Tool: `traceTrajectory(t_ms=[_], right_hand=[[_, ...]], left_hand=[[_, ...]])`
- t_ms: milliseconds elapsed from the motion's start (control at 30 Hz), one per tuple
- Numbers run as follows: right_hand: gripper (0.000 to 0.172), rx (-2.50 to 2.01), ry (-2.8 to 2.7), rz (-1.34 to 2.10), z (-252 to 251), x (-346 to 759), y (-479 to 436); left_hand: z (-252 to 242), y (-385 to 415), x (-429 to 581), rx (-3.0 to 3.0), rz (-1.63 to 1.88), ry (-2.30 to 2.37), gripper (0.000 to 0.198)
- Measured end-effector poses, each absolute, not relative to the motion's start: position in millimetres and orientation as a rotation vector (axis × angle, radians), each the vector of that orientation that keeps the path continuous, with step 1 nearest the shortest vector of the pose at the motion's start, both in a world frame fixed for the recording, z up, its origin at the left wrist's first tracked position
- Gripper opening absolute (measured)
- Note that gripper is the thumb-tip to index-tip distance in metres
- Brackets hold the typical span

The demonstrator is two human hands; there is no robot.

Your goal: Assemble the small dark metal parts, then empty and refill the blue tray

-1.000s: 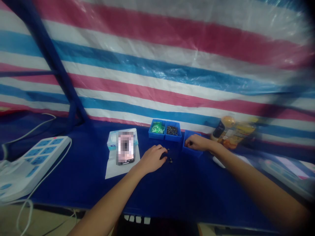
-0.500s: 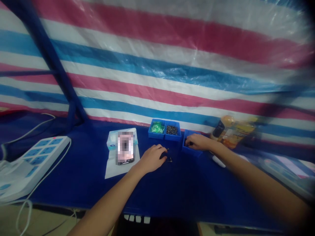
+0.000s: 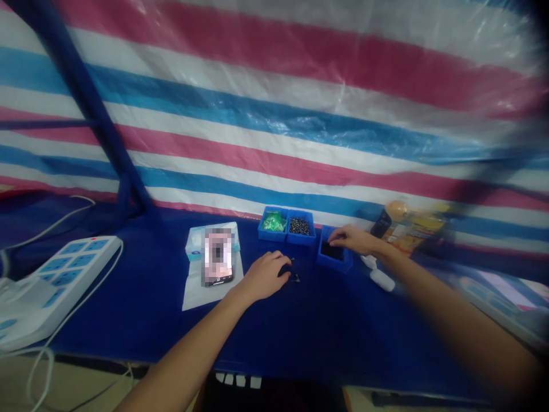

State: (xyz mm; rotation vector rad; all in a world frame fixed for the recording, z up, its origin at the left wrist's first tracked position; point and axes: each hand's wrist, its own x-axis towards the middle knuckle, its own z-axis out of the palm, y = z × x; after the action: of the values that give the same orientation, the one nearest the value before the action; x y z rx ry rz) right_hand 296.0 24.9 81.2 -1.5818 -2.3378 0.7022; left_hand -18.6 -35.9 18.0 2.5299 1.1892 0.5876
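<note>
My left hand (image 3: 265, 276) rests on the blue tabletop with its fingers curled around small dark parts (image 3: 294, 277) that lie just past its fingertips. My right hand (image 3: 352, 239) hovers over the far edge of a small blue bin (image 3: 333, 256) holding dark pieces; its fingers are bunched in a pinch, and whatever they hold is too small to make out. Behind stand two joined blue bins, one with green parts (image 3: 273, 221) and one with dark parts (image 3: 300, 226).
A phone (image 3: 218, 257) lies on white paper beside a tissue pack. A white power strip (image 3: 47, 286) with cables sits at the left. Bottles (image 3: 407, 226) and a white object (image 3: 381, 278) stand at the right. A striped tarp hangs behind the table.
My right hand has lifted out of the small blue bin and drawn back to the right, uncovering its dark contents. My left hand has stayed in place.
</note>
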Motion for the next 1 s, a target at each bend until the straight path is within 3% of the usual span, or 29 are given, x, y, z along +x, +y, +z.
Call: traceTrajectory(t_ms=[367, 700, 833, 933, 1000], right_hand=[[0.042, -1.645, -2.173, 0.855, 106, 293, 13], [0.041, -1.780, -2.205, 0.423, 92, 293, 33], [0.032, -1.605, -1.959, 0.520, 94, 271, 43], [0.042, -1.481, -1.801, 0.531, 92, 259, 47], [0.035, -1.536, -1.871, 0.441, 89, 260, 45]], left_hand=[[16, -35, -18, 2.544, 0.587, 1.191, 0.027], [15, -34, -18, 2.553, 0.588, 1.185, 0.025], [15, -33, -18, 2.565, 0.593, 1.175, 0.025], [15, -33, -18, 2.564, 0.595, 1.172, 0.025], [14, -33, -18, 2.564, 0.600, 1.171, 0.024]])
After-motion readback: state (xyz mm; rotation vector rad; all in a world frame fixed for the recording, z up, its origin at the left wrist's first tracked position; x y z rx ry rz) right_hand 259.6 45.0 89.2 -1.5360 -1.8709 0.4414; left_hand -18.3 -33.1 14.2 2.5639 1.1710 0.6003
